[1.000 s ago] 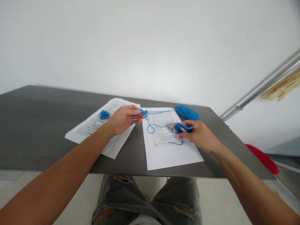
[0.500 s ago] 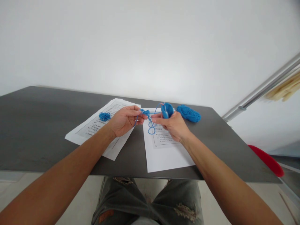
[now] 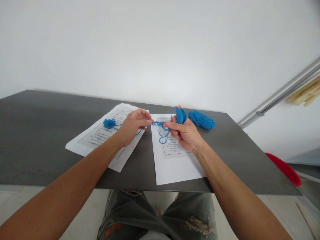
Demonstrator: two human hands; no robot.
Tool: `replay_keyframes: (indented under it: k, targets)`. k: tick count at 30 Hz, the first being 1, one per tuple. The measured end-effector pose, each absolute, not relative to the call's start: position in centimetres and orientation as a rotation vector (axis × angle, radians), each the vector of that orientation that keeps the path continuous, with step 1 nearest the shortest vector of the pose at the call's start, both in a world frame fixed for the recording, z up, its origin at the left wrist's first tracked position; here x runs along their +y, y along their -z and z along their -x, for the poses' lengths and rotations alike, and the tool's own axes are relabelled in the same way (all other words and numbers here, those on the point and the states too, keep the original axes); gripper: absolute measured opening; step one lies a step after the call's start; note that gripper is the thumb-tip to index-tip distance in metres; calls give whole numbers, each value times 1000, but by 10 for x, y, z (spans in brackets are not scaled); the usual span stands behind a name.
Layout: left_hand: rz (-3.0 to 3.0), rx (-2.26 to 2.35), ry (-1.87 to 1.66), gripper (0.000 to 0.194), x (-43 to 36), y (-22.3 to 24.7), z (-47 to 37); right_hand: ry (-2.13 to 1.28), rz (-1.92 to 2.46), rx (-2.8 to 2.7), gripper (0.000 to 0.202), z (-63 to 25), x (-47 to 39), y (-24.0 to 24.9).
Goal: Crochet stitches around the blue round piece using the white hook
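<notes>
Tangled yarn point(image 3: 159, 124) stretches between both grips, left hand point(image 3: 135, 126) and right hand point(image 3: 182, 130) pinching its ends, seemingly to loosen it; yarn skein point(image 3: 201, 120) lies beside the right grip

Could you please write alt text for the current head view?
Two bare hands, left and right, hold tangled blue yarn between them above printed sheets on a dark table. A blue yarn skein lies beyond the right one.

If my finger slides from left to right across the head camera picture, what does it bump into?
Little blue yarn tangle → left hand → loopy blue yarn → right hand → big blue yarn bundle → curved red thing.
</notes>
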State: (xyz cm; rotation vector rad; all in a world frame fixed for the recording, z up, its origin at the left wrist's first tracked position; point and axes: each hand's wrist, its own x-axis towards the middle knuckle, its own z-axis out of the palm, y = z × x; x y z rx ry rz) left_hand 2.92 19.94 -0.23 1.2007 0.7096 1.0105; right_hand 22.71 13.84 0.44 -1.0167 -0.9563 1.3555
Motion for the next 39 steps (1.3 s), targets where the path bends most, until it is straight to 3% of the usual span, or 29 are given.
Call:
replay_keyframes:
  k: [5,17,30,35,39]
  targets:
    - [-1496,594,-918,37,192,6,-36,-1426,954,-979,53,-223,137,1]
    - [-1303,514,-803,10,193,1,-31,-1440,934,-980,57,-235,130,-9]
    - [-1079,372,-864,20,189,-9,-29,-1498,950,-1051,54,-235,128,-6]
    - [-1305,687,-943,37,191,1,-32,-1276,1215,-1271,49,-242,126,-8]
    - [-1302,792,-1028,36,198,9,-34,-1091,1541,-1667,41,-263,124,-20]
